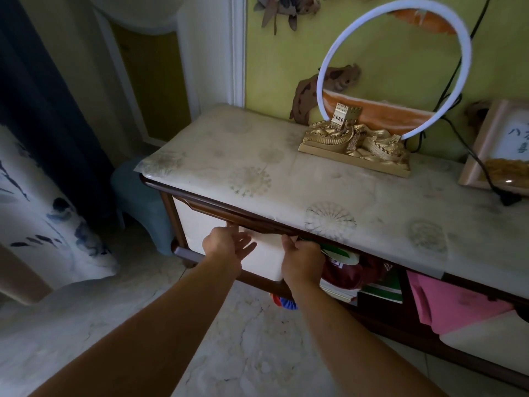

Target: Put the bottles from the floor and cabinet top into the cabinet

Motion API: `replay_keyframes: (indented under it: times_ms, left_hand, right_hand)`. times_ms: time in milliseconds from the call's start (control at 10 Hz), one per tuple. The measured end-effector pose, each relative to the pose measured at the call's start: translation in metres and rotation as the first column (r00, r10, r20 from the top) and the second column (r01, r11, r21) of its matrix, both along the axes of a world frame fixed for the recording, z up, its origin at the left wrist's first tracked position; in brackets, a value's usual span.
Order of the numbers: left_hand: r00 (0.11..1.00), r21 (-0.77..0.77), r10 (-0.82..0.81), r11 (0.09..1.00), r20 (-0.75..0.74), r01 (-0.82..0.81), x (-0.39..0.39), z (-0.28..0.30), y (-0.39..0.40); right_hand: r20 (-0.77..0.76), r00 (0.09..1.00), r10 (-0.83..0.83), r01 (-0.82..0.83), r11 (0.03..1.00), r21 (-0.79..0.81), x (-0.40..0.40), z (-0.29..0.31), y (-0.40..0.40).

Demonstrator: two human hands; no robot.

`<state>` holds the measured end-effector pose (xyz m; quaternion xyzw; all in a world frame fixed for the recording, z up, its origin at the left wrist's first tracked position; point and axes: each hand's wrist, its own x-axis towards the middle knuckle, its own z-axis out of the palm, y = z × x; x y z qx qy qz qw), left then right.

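Both bare arms reach forward over the marble floor. The left hand lies flat on the white cabinet door, fingers spread and gripping nothing; the right hand curls around that door's right edge. Behind the door the open compartment holds red and green items — no bottle can be made out. Farther back, a gold ornament stands on the cabinet top.

Low cabinet with dark glossy wooden frame and smooth matt cream door panel, its top under a smooth, faintly sheened cream covering with dandelion print, on it a shiny gold-finished wall-shaped ornament, below the cabinet a polished pale marble-look floor
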<state>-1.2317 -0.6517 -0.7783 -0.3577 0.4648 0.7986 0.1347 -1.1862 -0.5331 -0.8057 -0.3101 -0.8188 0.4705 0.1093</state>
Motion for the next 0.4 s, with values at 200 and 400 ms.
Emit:
replay_keyframes:
  times_ms: [200, 400]
  left_hand:
    - [0.844, -0.457, -0.534, 0.763, -0.047, 0.457, 0.012, 0.021, -0.005]
    - [0.504, -0.804, -0.834, 0.133, 0.225, 0.579, 0.021, 0.049, -0.013]
  right_hand:
    - [0.306, 0.937, 0.168, -0.181, 0.983, 0.016, 0.012, 0.025, 0.011]
    - [0.514, 0.802, 0.303, -0.459, 0.864, 0.206, 0.034, 0.086, 0.013]
